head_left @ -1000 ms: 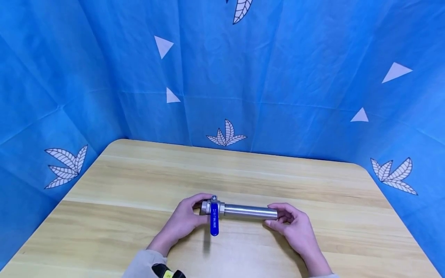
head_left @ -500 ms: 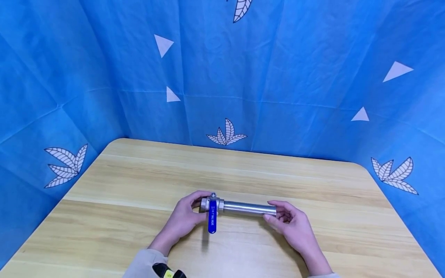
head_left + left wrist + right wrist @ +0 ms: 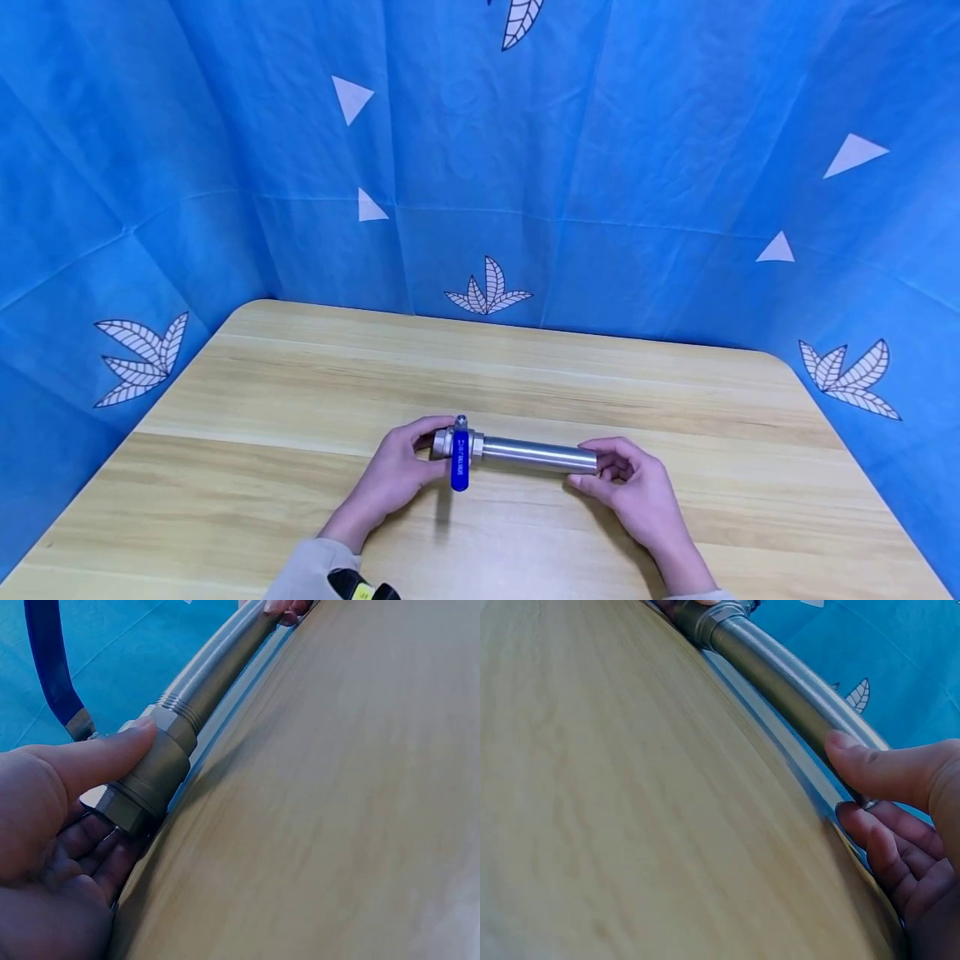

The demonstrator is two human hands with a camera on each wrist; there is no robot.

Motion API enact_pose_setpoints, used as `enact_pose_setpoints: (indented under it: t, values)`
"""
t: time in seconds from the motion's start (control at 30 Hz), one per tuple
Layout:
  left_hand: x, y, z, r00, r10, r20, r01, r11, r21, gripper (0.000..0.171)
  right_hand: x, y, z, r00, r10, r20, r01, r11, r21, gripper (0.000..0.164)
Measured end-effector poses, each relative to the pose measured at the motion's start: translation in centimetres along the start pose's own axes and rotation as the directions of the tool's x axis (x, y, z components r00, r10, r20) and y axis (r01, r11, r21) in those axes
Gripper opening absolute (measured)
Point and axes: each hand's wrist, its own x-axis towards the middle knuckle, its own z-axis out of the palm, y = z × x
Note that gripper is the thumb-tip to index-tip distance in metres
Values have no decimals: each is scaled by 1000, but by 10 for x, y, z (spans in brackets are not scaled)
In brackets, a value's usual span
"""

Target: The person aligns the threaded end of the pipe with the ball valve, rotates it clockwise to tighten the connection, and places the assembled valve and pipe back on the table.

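The left hand (image 3: 393, 477) is gripping the ball valve (image 3: 477, 447), its thumb pressing the near side of the body. The right hand (image 3: 637, 496) is clamping the free end of the steel pipe (image 3: 536, 454) between thumb and fingers. The pipe is extending rightward from the valve, threads showing at the joint in the left wrist view. The blue lever (image 3: 460, 462) is pointing toward the person. The assembly is lying crosswise over the wooden table (image 3: 525, 367), before a blue curtain (image 3: 465, 142).
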Motion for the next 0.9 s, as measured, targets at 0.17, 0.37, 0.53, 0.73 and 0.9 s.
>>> enact_pose_setpoints:
  t: [0.17,0.37,0.53,0.73,0.9]
  values:
    - [0,0,-1,1000,-6,9,6,1000,5,56,1,-1,0,1000,19,14,-19,1000,-12,43]
    - [0,0,-2,1000,-18,13,18,1000,3,58,3,-1,2,999,-7,31,7,1000,-11,34]
    - [-1,0,-1,1000,-27,9,27,1000,9,57,3,-1,3,999,-6,40,6,1000,-8,25]
    - [0,1,-1,1000,-20,9,20,1000,3,57,2,-3,2,998,20,65,-19,1000,-24,43]
    - [0,1,0,1000,-22,11,22,1000,6,57,2,-3,1,997,28,65,-26,999,-22,49]
